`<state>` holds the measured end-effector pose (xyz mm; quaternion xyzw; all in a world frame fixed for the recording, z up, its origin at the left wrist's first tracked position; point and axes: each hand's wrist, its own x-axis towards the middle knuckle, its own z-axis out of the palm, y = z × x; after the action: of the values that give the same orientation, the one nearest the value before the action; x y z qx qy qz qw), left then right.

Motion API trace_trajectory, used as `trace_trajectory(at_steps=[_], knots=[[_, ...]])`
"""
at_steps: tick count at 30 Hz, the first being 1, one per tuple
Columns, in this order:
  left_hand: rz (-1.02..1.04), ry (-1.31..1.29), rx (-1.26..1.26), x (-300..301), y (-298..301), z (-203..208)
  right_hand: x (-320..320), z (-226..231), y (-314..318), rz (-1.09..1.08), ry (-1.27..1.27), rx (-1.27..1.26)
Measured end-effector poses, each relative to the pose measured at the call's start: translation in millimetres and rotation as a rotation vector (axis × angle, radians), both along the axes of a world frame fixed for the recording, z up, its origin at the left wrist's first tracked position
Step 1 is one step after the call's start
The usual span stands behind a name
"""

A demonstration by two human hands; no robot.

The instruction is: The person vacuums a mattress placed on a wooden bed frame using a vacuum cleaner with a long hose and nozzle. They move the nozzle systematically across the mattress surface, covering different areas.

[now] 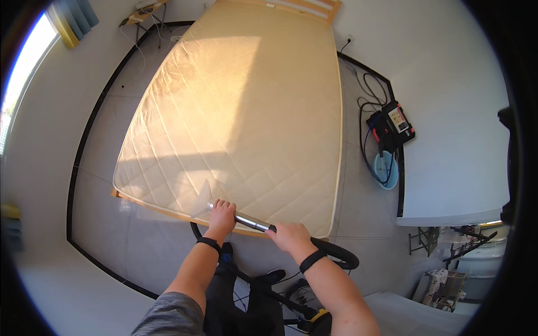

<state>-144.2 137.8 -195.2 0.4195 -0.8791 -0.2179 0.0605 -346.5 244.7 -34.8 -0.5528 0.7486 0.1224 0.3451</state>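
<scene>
Both of my hands grip the metal wand (253, 223) of a vacuum cleaner. My left hand (222, 215) is closed round its front part, close to a clear, fan-shaped nozzle (203, 196) at the mattress's near edge; whether the nozzle presses on the fabric I cannot tell. Further back, my right hand (291, 236) wraps the rear end, where a black hose (343, 255) bends away to the right. The cream quilted mattress (286, 134) lies on a wooden bed frame, with sunlight across its left side.
Beside my legs stands a black and yellow vacuum cleaner (320, 323), partly hidden by my right arm. Right of the bed are a blue basin (386, 170), an opened black case (399, 124) and looped cables. A small table (147, 13) stands far left. Folding racks fill the lower right.
</scene>
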Motion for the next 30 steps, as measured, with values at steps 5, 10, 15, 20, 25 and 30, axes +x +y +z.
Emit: trace_trajectory(at_steps=[5,10,15,20,25,30], knots=[[0.098,0.005,-0.007,-28,27,-55,-34,-75,23,0.003,-0.040,-0.042],[0.069,-0.055,-0.012,-80,78,-58,-89,-90,73,-0.048,-0.099,0.035],[0.084,-0.063,0.061,-179,140,-51,-187,-83,130,-0.031,-0.066,0.074],[-0.003,-0.064,0.157,-279,231,-44,-273,-57,221,-0.054,0.025,0.169],[-0.133,0.049,0.253,-361,303,-34,-331,-12,295,-0.156,0.127,0.236],[-0.412,0.102,0.373,-392,324,4,-341,50,330,-0.209,0.221,0.341]])
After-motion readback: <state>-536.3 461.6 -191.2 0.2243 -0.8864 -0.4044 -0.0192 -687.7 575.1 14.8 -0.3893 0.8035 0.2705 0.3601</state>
